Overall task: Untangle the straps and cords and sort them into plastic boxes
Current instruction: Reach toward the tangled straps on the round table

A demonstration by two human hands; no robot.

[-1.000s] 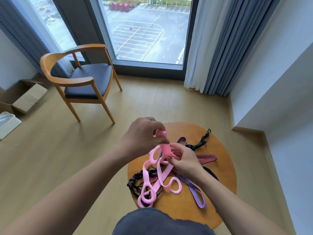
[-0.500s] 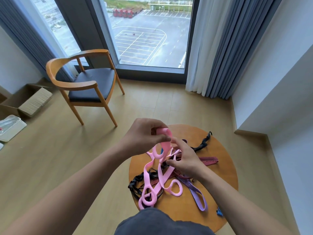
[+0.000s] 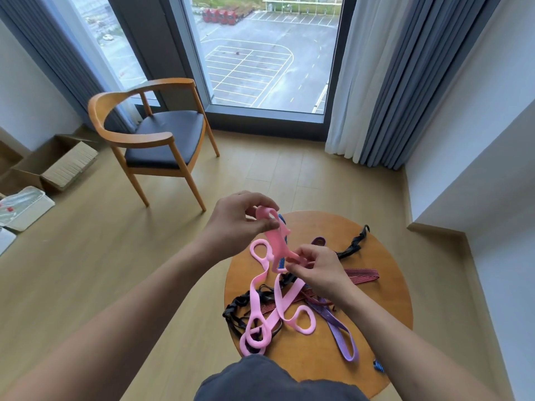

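Note:
A long pink looped strap (image 3: 275,302) hangs from both hands down onto a small round wooden table (image 3: 385,287). My left hand (image 3: 237,224) pinches its upper end above the table's far left edge. My right hand (image 3: 317,269) pinches the strap lower down, over the tangle. Under it lie a black cord (image 3: 240,308), a purple strap (image 3: 338,328), a red striped strap (image 3: 362,274) and a black hooked cord (image 3: 354,246). A blue striped cord shows behind the pink strap (image 3: 282,221) and its end lies at the table's near right edge (image 3: 378,366).
A wooden armchair (image 3: 156,137) stands on the floor to the left of the table. Clear plastic boxes (image 3: 23,206) and an open cardboard box (image 3: 58,166) lie on the floor at far left. A window with curtains (image 3: 376,82) fills the far wall.
My left hand has lifted the pink strap's upper end and opened its loop. My right hand has shifted down the strap. The camera has tilted, showing more of the room.

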